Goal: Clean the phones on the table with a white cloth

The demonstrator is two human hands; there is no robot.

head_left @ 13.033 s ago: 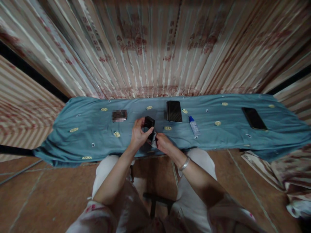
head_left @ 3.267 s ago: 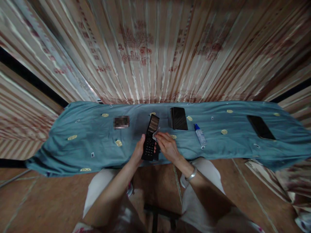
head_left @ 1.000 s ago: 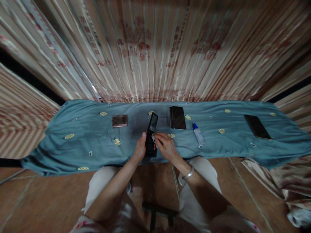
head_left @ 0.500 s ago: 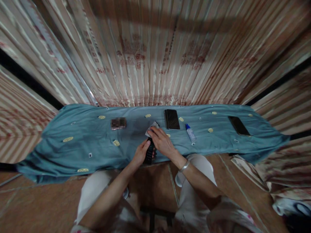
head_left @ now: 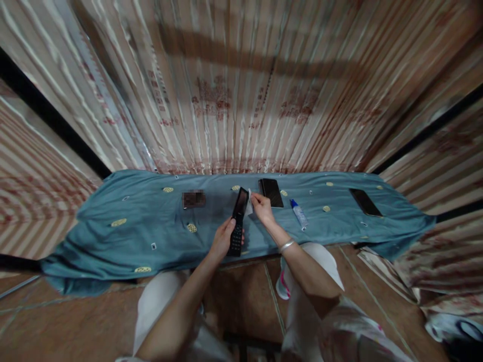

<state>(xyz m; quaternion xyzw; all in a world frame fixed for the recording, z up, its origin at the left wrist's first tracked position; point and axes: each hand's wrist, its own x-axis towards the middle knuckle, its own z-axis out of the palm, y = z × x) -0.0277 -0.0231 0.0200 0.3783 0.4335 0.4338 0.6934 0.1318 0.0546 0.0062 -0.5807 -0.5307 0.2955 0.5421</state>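
A black flip phone [head_left: 237, 229], unfolded with its keypad toward me and its screen half tilted up, is gripped around the keypad part by my left hand [head_left: 222, 240]. My right hand [head_left: 263, 207] pinches a small white cloth or tissue [head_left: 249, 202] at the right edge of the phone's screen half. Just beyond the right hand lies a black folded phone or wallet-like case [head_left: 272, 192]. To the right of that hand a clear spray bottle with a blue cap [head_left: 299, 215] rests on its side.
A teal cloth with yellow pineapple prints [head_left: 151, 231] covers the long narrow table. A blurred-out dark object [head_left: 193, 199] lies left of centre, a black smartphone [head_left: 365, 202] at the right. Striped curtains [head_left: 234, 100] hang behind; dark poles flank both sides.
My right hand has moved the white cloth off the front of the flip phone's screen to its right edge, uncovering the screen. The view has shifted slightly.
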